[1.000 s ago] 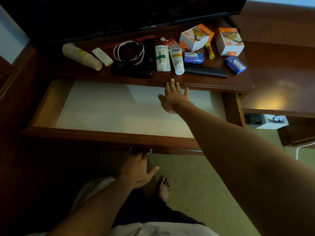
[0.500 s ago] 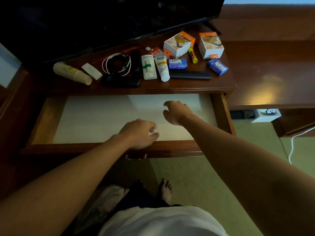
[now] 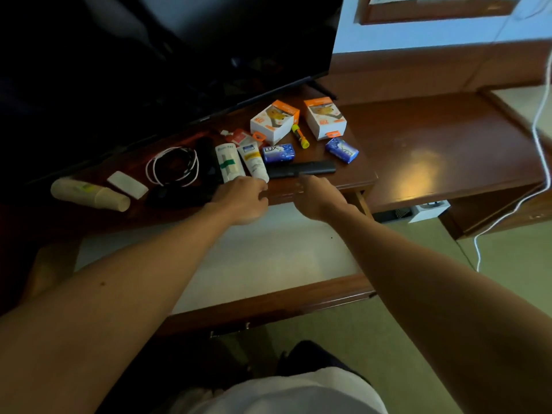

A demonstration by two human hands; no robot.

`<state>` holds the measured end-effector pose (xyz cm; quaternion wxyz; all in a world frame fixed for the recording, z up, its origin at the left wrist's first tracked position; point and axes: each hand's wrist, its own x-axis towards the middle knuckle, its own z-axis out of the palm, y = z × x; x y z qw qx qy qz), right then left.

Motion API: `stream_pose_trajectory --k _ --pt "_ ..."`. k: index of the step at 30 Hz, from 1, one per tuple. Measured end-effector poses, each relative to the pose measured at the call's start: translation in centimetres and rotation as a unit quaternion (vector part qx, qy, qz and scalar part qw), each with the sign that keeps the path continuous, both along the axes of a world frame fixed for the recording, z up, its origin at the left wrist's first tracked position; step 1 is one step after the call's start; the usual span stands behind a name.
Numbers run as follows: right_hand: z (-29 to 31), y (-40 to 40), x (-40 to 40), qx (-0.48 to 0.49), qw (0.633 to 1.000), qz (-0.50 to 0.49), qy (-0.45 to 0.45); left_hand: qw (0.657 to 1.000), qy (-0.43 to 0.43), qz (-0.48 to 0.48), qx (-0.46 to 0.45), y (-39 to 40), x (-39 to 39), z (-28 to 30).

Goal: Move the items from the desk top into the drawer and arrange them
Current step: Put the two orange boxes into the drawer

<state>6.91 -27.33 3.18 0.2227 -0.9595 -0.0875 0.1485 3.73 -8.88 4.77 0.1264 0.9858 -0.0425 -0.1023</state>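
Observation:
The drawer stands pulled out, its pale lined bottom bare. On the desk top lie two white tubes, a black remote, two blue soap bars, two orange-and-white boxes, a yellow stick, a coiled cable and stacked paper cups. My left hand hovers at the desk's front edge just below the tubes, fingers loosely curled, holding nothing. My right hand reaches toward the remote's near side, fingertips at it, not gripping.
A large dark TV screen overhangs the back of the desk. A white bar and dark objects lie left of the tubes. A lower wooden shelf extends right, with a white cable hanging beside it. Green carpet lies below.
Both hands have moved up from over the drawer to the desk's front edge. The left hand let go of the drawer handle a second ago. The view has tilted and shifted.

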Motion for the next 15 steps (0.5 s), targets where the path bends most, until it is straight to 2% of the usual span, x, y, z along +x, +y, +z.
stream_pose_trajectory --k 5,8,11,15 --pt "1.7 -1.4 3.4 0.018 0.999 -0.025 -0.023 0.999 -0.024 0.002 -0.038 -1.4 4.5 1.5" --pt "2.1 -2.2 6.8 -0.008 0.999 -0.031 -0.032 0.998 -0.045 0.011 -0.048 -2.5 8.1 1.7" --pt "2.7 -3.4 10.8 0.003 0.995 -0.072 -0.063 0.994 -0.082 0.038 -0.067 -3.7 12.1 1.5" --pt "2.4 -5.8 17.7 -0.035 0.988 -0.097 -0.116 0.99 -0.122 0.049 -0.047 -5.1 18.4 1.1"
